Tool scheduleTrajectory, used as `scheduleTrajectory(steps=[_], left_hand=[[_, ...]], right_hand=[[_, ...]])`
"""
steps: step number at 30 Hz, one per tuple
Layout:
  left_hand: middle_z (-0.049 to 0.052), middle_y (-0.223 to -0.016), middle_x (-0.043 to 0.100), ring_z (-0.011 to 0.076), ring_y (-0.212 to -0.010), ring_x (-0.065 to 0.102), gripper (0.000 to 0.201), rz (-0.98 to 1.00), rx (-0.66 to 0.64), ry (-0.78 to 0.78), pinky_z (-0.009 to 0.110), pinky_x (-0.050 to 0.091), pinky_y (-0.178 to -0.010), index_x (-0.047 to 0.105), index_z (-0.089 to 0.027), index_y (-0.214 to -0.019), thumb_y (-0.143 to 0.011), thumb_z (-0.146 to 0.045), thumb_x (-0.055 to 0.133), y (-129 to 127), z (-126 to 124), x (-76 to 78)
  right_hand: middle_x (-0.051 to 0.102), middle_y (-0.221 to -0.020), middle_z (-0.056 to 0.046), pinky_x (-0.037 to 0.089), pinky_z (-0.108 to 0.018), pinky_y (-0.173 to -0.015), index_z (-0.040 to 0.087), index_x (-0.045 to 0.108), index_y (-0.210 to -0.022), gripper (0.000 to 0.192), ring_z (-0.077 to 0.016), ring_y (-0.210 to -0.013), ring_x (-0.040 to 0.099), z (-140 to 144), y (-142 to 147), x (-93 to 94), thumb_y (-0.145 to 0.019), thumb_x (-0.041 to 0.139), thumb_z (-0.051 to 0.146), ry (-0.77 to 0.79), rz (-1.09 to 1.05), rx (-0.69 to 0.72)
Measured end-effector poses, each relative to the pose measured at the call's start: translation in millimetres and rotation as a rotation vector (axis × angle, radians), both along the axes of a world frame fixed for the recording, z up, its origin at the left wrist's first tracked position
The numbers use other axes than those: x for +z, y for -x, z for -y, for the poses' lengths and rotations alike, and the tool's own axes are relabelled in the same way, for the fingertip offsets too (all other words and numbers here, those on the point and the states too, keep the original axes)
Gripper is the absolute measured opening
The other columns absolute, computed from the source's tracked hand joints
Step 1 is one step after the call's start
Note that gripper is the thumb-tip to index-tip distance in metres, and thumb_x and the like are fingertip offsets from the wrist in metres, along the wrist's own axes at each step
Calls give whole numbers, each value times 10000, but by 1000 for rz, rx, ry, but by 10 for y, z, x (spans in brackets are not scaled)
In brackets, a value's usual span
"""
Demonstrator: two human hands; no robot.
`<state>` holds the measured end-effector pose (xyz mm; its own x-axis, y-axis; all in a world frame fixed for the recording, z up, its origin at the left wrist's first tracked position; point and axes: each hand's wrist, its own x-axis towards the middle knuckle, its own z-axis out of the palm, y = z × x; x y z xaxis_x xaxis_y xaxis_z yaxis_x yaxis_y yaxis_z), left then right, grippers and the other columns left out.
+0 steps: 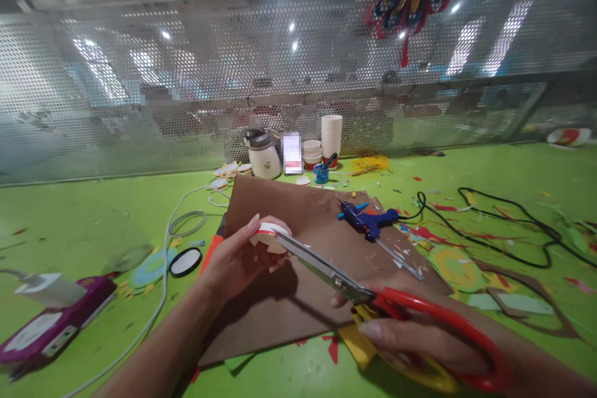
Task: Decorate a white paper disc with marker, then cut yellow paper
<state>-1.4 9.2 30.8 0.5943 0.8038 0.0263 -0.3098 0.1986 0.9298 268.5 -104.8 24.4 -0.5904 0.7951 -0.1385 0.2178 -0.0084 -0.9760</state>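
My left hand (242,255) is closed on a short, round paper piece (271,231) with a white and red band, which looks like the cut-down base of a paper cup. My right hand (410,336) grips a large pair of scissors (321,264), red on one handle and yellow on the other. The blade tips touch or lie just over the piece's rim; I cannot tell which. Under both hands lies a brown cardboard sheet (280,317). A blue hot glue gun (368,221) rests on its right part.
At the back stand a white jug (263,154), a phone (292,155), stacked paper cups (331,137) and a small blue jar (321,173). A purple power strip (56,317) with a white cable lies at left. The glue gun's black cord (504,255) and paper scraps spread at right.
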Motion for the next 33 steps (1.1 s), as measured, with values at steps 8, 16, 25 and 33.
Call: scheduleTrajectory(steps=[8, 16, 25, 33], left_hand=[[69, -695, 649, 168, -587, 582, 405, 13, -4, 48, 244, 432, -529, 713, -104, -868, -819, -504, 673, -18, 8, 15], [64, -662, 649, 160, -563, 581, 398, 13, -1, 86, 238, 424, -512, 704, -105, -854, -807, -500, 688, -4, 9, 17], [65, -691, 640, 164, -586, 578, 415, -12, 18, 39, 243, 425, -523, 708, -98, -848, -807, -510, 674, -28, 11, 28], [57, -694, 620, 160, -591, 563, 411, -35, 18, 45, 245, 420, -531, 707, -107, -837, -797, -514, 677, -27, 27, 40]], right_hand=[[467, -652, 36, 381, -206, -509, 152, 672, -885, 363, -96, -574, 457, 0, 27, 36, -975, 515, 467, -121, 88, -14], [469, -672, 32, 398, -206, -537, 155, 665, -872, 332, -97, -595, 457, 10, 13, 87, -966, 534, 445, -125, 98, -2], [468, -627, 39, 323, -196, -476, 173, 543, -750, 337, -87, -543, 421, 3, 84, 144, -938, 537, 452, -134, 99, -54], [403, -548, 70, 274, -205, -459, 193, 495, -723, 324, -79, -483, 352, 57, 139, 179, -923, 522, 446, -98, 88, -117]])
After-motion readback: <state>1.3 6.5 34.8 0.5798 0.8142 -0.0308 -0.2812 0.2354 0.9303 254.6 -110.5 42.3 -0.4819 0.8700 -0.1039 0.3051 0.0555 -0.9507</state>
